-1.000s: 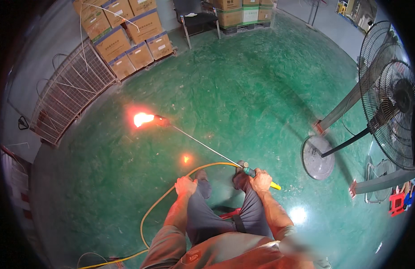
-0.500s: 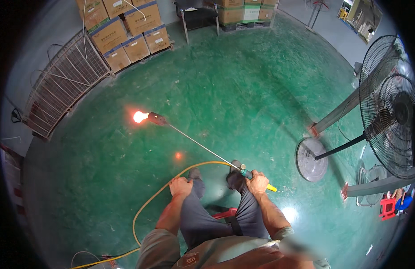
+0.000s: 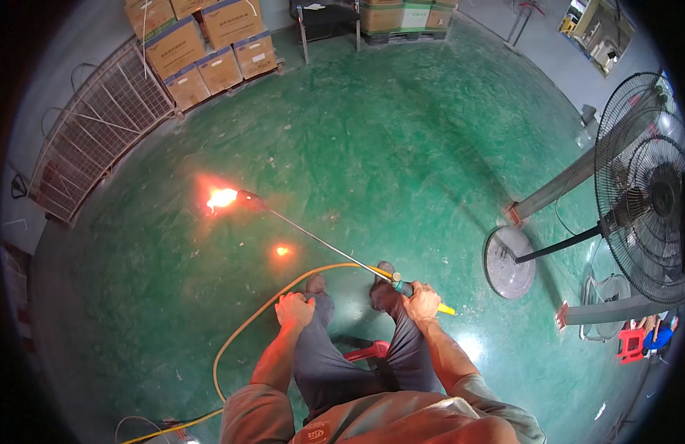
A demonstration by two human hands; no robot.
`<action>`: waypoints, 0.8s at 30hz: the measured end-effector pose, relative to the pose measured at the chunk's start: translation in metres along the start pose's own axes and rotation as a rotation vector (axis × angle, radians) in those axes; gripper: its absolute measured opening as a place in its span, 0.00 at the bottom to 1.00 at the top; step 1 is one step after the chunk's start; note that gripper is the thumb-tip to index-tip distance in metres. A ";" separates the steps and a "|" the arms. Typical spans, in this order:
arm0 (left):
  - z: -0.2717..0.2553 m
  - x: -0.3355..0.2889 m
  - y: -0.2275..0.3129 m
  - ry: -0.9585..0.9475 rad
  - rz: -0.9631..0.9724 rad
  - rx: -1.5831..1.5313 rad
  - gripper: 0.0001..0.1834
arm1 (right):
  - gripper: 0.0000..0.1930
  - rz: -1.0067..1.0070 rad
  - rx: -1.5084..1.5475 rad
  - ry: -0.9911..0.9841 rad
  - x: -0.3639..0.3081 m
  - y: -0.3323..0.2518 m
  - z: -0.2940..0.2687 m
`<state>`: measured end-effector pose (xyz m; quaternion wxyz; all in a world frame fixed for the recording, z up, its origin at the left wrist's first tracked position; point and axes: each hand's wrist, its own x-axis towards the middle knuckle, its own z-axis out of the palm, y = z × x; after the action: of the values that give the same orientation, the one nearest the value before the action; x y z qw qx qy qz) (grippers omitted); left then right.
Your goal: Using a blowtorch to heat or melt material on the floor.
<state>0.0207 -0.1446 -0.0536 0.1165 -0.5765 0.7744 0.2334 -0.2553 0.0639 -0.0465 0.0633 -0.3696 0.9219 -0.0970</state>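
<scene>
Two hands are showing: the right hand is wrapping its fingers around the green handle of one long gas torch, while the left hand is lying over the left knee; I cannot tell how far its fingers are spreading. The torch is slanting from the right knee up and leftward above the green floor, and one bright flame is burning at its single dark burner head. One yellow hose is curving around the person's left side. Two shoes are standing on the floor, and one red stool is peeking out between two legs. To the right, one big pedestal fan is leaning into view above one round base. Farther off, three cardboard boxes are forming a stack's bottom row, one black chair is standing nearby, and one wire mesh cage is flanking the stack.
</scene>
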 end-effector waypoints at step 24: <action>-0.001 -0.003 0.005 0.003 -0.043 -0.008 0.23 | 0.17 -0.004 0.037 -0.003 -0.002 0.003 -0.004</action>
<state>0.0171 -0.1414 -0.0503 0.1180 -0.5937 0.7611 0.2331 -0.2566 0.0675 -0.0433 0.0715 -0.3704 0.9191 -0.1138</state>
